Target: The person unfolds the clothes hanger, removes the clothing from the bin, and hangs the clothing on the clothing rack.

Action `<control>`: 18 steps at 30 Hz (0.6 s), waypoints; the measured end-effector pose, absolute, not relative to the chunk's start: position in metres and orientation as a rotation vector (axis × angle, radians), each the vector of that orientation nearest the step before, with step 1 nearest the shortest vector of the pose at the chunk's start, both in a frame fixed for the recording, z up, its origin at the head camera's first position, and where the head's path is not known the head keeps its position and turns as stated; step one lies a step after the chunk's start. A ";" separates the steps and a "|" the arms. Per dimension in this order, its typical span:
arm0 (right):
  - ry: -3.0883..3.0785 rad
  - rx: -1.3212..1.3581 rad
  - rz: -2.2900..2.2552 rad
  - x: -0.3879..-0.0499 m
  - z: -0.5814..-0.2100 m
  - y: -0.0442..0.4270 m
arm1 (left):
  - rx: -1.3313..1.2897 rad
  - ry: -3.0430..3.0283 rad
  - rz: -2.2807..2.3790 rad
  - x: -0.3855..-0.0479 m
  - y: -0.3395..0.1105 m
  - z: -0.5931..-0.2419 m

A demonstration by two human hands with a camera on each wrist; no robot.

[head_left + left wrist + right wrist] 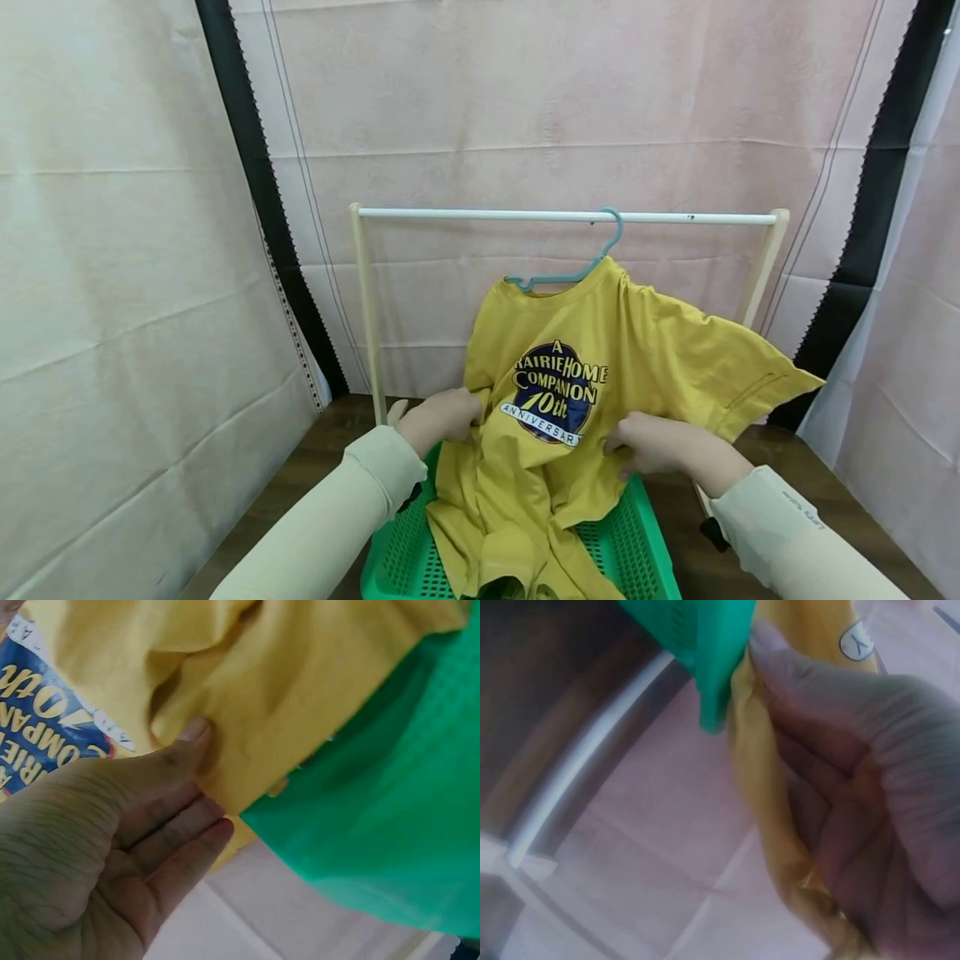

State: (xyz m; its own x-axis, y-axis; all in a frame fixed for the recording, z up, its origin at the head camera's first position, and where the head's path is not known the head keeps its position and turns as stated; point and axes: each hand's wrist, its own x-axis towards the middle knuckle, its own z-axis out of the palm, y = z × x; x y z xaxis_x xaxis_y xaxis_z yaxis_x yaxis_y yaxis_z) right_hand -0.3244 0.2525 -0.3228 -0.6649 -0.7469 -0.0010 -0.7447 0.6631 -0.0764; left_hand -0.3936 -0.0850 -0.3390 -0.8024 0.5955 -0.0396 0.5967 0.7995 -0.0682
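Note:
A yellow T-shirt [547, 333] with a dark blue round print hangs on a light blue hanger [558, 277], whose hook sits over the white rail. Its lower part drapes bunched into a green basket [648, 542]. My left hand [442, 414] pinches the shirt's side, left of the print; in the left wrist view the thumb lies over the yellow cloth, fingers behind it. On the other side my right hand [652, 446] pinches the shirt below the sleeve. The right wrist view shows the cloth [761, 765] gathered between thumb and fingers.
A white clothes rack [450, 214] stands behind the basket, its posts left and right of the shirt. Under it lies a dark brown wooden tabletop [315, 475]. Pale cloth walls [525, 83] with black edging enclose the back and sides.

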 end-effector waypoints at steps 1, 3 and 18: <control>2.830 -1.295 -0.118 -0.325 -0.323 0.253 | 0.977 2.974 -0.131 -0.395 -0.086 -0.340; 2.825 -1.327 -0.135 -0.325 -0.322 0.255 | 0.973 2.999 -0.150 -0.398 -0.089 -0.340; 3.054 -1.572 -0.078 -0.337 -0.310 0.282 | 0.859 3.137 0.025 -0.404 -0.120 -0.297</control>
